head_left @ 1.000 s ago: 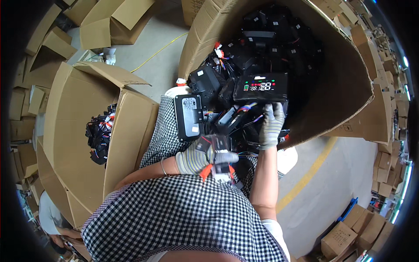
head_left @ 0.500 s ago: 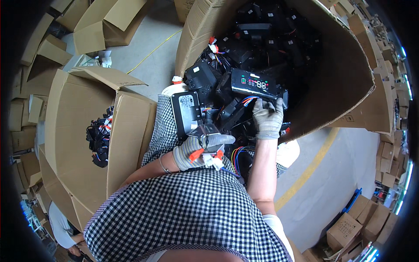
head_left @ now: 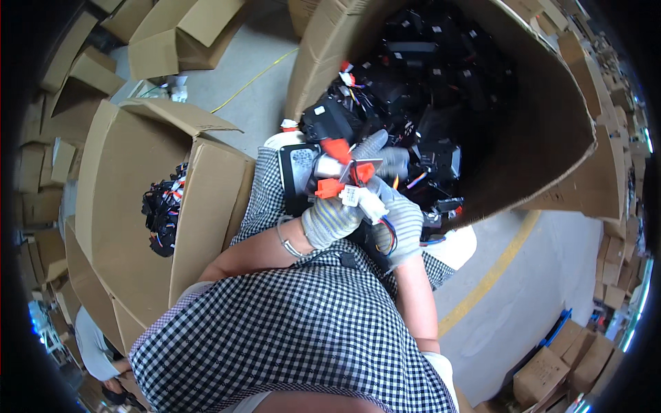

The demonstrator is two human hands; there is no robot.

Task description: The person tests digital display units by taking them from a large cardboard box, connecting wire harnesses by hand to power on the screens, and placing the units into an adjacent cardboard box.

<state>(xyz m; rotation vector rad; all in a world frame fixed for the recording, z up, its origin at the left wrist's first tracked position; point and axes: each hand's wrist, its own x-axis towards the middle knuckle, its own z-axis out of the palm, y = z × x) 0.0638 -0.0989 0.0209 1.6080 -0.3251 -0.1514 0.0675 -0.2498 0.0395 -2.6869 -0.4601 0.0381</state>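
Observation:
My gloved left hand (head_left: 332, 221) is closed around a small wired module in front of my lap. Its red-orange connectors (head_left: 329, 188) and white connectors (head_left: 363, 201) stick out, and a metallic or glossy face shows blurred beside them. Against it closes my gloved right hand (head_left: 405, 224), with coloured wires (head_left: 392, 237) trailing over the palm. Some fingers above the connectors are smeared by motion. Just beyond my left hand, a black display housing (head_left: 297, 172) lies with its pale inner side showing. More black housings (head_left: 430, 76) are heaped inside the large carton ahead.
The large open carton (head_left: 564, 131) leans toward me. At my left stands another open carton (head_left: 124, 206) with black wired parts (head_left: 165, 213) inside. Empty boxes (head_left: 158, 51) and a yellow cable (head_left: 255, 79) are on the floor. Another person (head_left: 96, 347) is at lower left.
My right hand has left the display unit in the large carton and come back to my left hand. Both hands now meet at the wired module, which has moved up and turned.

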